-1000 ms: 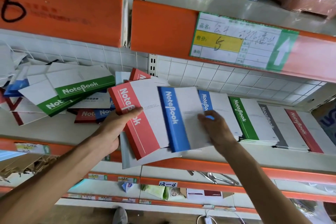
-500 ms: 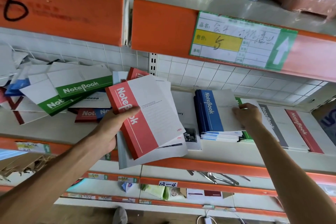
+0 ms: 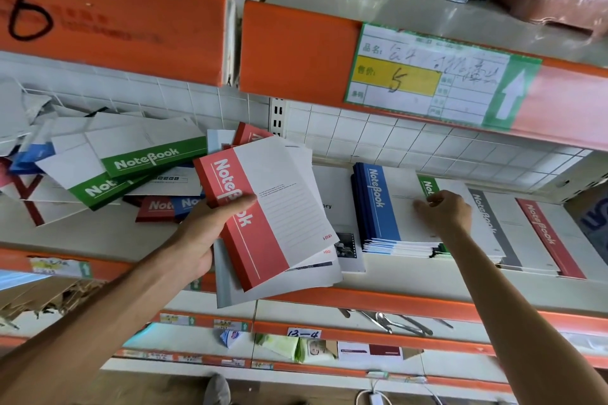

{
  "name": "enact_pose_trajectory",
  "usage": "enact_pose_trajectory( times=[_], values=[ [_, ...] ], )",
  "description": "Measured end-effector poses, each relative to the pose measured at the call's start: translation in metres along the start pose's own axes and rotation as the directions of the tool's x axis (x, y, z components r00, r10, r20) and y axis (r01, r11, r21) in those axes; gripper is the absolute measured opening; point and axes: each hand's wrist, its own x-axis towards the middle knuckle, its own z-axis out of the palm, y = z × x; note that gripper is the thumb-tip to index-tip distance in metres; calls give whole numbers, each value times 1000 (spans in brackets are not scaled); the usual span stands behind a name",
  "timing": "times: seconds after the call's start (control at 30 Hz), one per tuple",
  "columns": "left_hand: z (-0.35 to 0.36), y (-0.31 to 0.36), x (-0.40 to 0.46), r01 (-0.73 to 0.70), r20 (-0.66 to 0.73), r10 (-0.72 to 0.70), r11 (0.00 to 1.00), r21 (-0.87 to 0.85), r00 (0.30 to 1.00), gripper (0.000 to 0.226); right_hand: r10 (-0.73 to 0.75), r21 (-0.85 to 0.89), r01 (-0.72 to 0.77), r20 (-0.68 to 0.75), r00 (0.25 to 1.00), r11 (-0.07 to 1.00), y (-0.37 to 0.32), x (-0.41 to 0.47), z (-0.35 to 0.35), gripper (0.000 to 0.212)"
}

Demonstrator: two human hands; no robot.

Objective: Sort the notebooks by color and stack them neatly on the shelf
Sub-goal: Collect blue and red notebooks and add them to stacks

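Note:
My left hand (image 3: 210,227) grips a bundle of notebooks with a red notebook (image 3: 263,207) on top, held tilted above the front edge of the shelf (image 3: 411,273). My right hand (image 3: 444,210) rests on the right edge of the blue notebook stack (image 3: 391,204), fingers curled against the top cover. A green notebook (image 3: 427,184) peeks out behind that stack. To the right lie a grey stack (image 3: 493,227) and a dark red stack (image 3: 543,233). A jumbled pile of green, red and blue notebooks (image 3: 131,168) lies at the left.
A white booklet with a photo (image 3: 342,227) lies flat between the held bundle and the blue stack. An orange shelf rail with a price label (image 3: 427,76) hangs overhead. Lower shelves hold tongs (image 3: 394,322) and small packets.
My right hand carried the blue notebook right and laid it on the blue stack, then stayed on its right edge. My left hand kept the red-topped bundle almost still.

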Motion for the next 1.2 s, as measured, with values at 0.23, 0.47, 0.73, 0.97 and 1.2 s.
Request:
enact_pose_trajectory(
  times=[0.23, 0.47, 0.73, 0.97, 1.2],
  values=[
    [6, 3, -3, 18, 33, -17, 1000, -15, 999, 16, -264, 287, 216, 140, 954, 933, -52, -58, -11, 28],
    [26, 15, -6, -21, 131, 26, 999, -45, 991, 20, -396, 629, -28, 523, 755, 777, -116, -154, -31, 56],
    [38, 22, -18, -32, 225, 49, 996, -80, 973, 20, -331, 793, -157, 413, 849, 588, -99, -159, -33, 78],
    [57, 11, -24, 63, 337, -48, 997, -34, 940, 41, -274, 779, -188, 420, 865, 599, -59, -155, -51, 87],
    [95, -2, -32, 56, 471, -46, 998, -8, 881, 41, -166, 840, -155, 277, 946, 520, -13, -156, -78, 79]
  ],
)
